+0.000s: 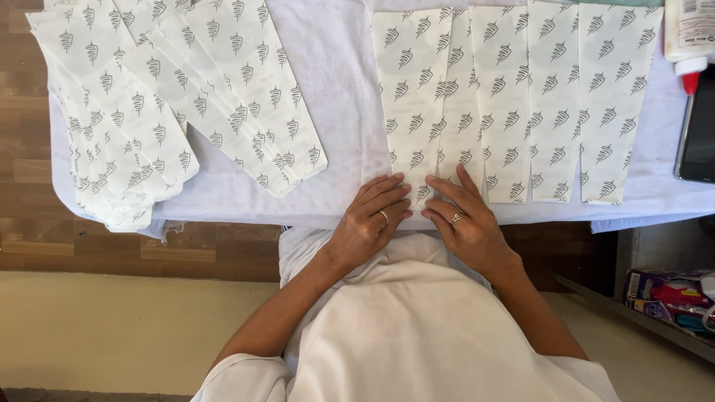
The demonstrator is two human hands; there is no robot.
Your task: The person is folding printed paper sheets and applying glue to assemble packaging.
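Left hand [370, 219] and right hand [463, 222] cover the paper bag's [412, 97] bottom edge.

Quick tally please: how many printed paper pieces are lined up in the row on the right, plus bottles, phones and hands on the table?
Printed paper pieces in the row: 5
Glue bottle: 1
Phone: 1
Hands, left hand and right hand: 2
Total: 9

Desk [339, 89] under a white cloth — a row of printed paper sleeves [514, 97] fanned out just beyond the right hand [465, 223]; a loose pile of like sleeves [149, 112] well off past the left hand [369, 223]; far beyond the right hand — a glue bottle [689, 37] and a dark phone [698, 134].
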